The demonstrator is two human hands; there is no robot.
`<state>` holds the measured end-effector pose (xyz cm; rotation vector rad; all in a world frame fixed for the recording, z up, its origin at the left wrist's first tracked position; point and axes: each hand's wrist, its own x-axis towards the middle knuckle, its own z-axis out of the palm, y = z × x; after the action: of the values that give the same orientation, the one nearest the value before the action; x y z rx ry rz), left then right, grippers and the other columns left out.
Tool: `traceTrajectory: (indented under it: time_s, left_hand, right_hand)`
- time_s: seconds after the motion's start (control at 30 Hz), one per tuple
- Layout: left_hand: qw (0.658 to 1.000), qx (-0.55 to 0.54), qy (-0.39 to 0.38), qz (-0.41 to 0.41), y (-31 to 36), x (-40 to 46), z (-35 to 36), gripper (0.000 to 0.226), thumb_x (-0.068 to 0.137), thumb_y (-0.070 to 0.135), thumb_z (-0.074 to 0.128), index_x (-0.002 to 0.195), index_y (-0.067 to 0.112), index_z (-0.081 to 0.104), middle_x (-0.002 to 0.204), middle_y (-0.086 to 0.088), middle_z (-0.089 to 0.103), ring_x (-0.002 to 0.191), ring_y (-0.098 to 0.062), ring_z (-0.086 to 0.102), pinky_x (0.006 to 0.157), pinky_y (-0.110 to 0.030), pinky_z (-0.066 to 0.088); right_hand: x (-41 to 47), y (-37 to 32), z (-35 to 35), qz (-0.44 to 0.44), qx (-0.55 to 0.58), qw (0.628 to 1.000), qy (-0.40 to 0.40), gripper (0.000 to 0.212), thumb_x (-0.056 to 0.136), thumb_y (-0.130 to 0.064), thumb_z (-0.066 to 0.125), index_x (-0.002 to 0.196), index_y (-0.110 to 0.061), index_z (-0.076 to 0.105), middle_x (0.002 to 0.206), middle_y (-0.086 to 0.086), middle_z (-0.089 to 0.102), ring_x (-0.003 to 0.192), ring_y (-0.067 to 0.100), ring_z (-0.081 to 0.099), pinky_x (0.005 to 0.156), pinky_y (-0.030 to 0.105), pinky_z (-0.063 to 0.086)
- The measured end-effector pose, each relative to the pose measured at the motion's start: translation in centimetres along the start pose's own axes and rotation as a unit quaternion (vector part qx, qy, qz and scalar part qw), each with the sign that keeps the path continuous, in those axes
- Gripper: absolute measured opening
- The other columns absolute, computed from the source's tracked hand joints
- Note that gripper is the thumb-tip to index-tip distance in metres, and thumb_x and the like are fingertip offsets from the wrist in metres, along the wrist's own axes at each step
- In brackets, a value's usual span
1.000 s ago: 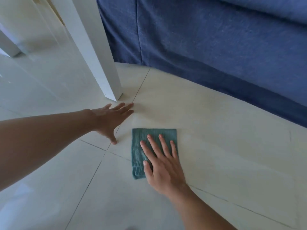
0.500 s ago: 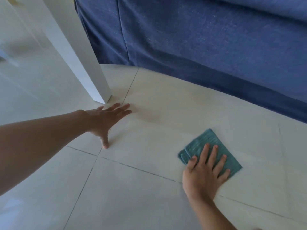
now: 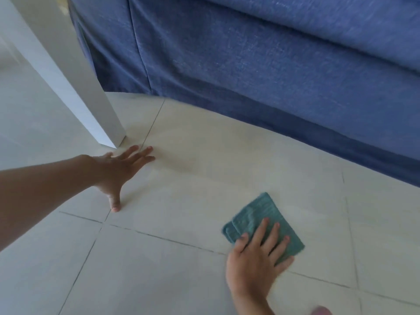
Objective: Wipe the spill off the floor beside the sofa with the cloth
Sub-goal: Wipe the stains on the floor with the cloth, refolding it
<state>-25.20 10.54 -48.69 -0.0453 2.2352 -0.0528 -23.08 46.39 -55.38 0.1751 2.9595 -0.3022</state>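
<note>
A folded teal cloth (image 3: 261, 214) lies flat on the pale tiled floor (image 3: 181, 258), a short way in front of the blue sofa (image 3: 250, 64). My right hand (image 3: 256, 258) presses down on the cloth's near half with the fingers spread. My left hand (image 3: 118, 169) rests palm down on the bare tile to the left, fingers apart, beside the white leg. No spill shows clearly on the tiles; a faint dull streak lies to the right of the cloth.
A white furniture leg (image 3: 86, 98) slants down to the floor just behind my left hand. The sofa's fabric skirt runs along the back and right. Dark grout lines cross the tiles between my hands.
My right hand has slid the cloth from beside my left hand across to the right, turning it diagonal. The left hand has stayed planted by the white leg.
</note>
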Motion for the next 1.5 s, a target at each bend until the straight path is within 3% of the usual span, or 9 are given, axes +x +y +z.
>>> traceTrajectory:
  time_s: [0.2,0.37,0.5,0.67,0.77,0.97,1.07,1.27,1.5]
  left_hand:
    - [0.998,0.036,-0.041,-0.025,1.1,0.5,-0.3,0.159,0.057,0.050,0.091,0.146,0.018,-0.037,0.149,0.000,-0.051,0.146,-0.031,-0.031,0.117,-0.063,0.018]
    - [0.997,0.050,-0.053,-0.025,1.3,0.2,-0.6,0.158,0.059,0.050,0.090,0.146,0.017,-0.038,0.149,-0.002,-0.050,0.145,-0.033,-0.032,0.117,-0.062,0.020]
    - [0.996,0.052,-0.066,-0.034,1.6,0.2,-0.6,0.158,0.060,0.050,0.090,0.144,0.017,-0.040,0.143,-0.001,-0.055,0.144,-0.035,-0.033,0.117,-0.063,0.020]
    - [0.991,0.076,-0.098,-0.058,2.5,0.6,-1.3,0.154,0.067,0.048,0.087,0.141,0.012,-0.043,0.144,-0.009,-0.054,0.142,-0.040,-0.035,0.117,-0.065,0.016]
    - [0.990,0.074,-0.094,-0.069,3.0,0.6,-1.1,0.153,0.067,0.047,0.086,0.141,0.009,-0.042,0.145,-0.012,-0.053,0.143,-0.042,-0.032,0.118,-0.061,0.018]
    - [0.993,0.087,-0.058,-0.049,2.9,-0.2,-0.8,0.153,0.065,0.052,0.085,0.145,0.009,-0.037,0.149,-0.012,-0.049,0.146,-0.042,-0.027,0.116,-0.052,0.030]
    - [0.994,0.072,-0.069,-0.043,2.8,-0.2,-1.5,0.154,0.063,0.053,0.086,0.145,0.011,-0.037,0.143,-0.009,-0.055,0.145,-0.042,-0.029,0.116,-0.053,0.030]
    - [0.994,0.063,-0.080,-0.044,3.2,0.5,-2.2,0.153,0.066,0.050,0.086,0.144,0.013,-0.040,0.134,-0.007,-0.061,0.143,-0.043,-0.032,0.116,-0.057,0.027]
    - [0.994,0.076,-0.060,-0.041,3.1,0.7,-1.6,0.154,0.064,0.050,0.087,0.144,0.013,-0.040,0.144,-0.011,-0.056,0.144,-0.045,-0.028,0.114,-0.057,0.032]
  right_hand:
    - [0.9,-3.0,0.1,-0.218,-0.076,0.972,-0.031,0.072,0.087,-0.048,0.040,0.147,-0.008,0.044,0.158,0.018,0.037,0.150,0.043,0.021,0.122,0.060,0.006]
    - [4.7,-3.0,-0.3,-0.298,-0.085,0.947,-0.084,0.081,0.095,-0.061,0.021,0.160,-0.020,-0.004,0.169,0.003,-0.012,0.155,0.026,-0.015,0.126,0.047,-0.001]
    - [-1.8,-2.9,0.9,-0.247,-0.036,0.967,-0.042,0.080,0.091,-0.056,0.042,0.157,-0.013,0.027,0.167,0.012,0.016,0.153,0.039,0.016,0.120,0.056,0.020]
    - [-4.9,-5.9,1.7,-0.450,-0.028,0.888,-0.087,0.083,0.087,-0.061,0.046,0.159,-0.027,0.021,0.169,0.000,0.010,0.155,0.031,0.009,0.120,0.050,0.008]
    - [1.2,-4.9,0.9,-0.373,-0.036,0.925,-0.061,0.077,0.094,-0.060,0.033,0.160,-0.029,0.010,0.170,-0.003,0.002,0.156,0.026,-0.001,0.125,0.049,0.004]
    - [1.7,2.7,-0.4,0.070,-0.032,0.997,0.001,0.079,0.092,-0.057,0.016,0.160,-0.016,0.014,0.169,0.009,0.007,0.154,0.037,0.006,0.122,0.059,0.005]
    - [-3.0,-0.8,0.5,0.008,0.011,1.000,-0.006,0.078,0.091,-0.050,0.033,0.155,-0.007,0.031,0.165,0.019,0.022,0.150,0.046,0.019,0.119,0.065,0.011]
    - [5.9,-0.8,-0.8,-0.307,-0.073,0.947,-0.062,0.077,0.095,-0.061,0.024,0.161,-0.026,0.006,0.169,-0.002,-0.005,0.156,0.028,-0.007,0.124,0.055,0.005]
    - [1.4,3.0,-0.5,0.058,-0.023,0.998,0.003,0.077,0.094,-0.052,0.018,0.159,-0.009,0.018,0.169,0.012,0.010,0.153,0.040,0.009,0.121,0.061,0.009]
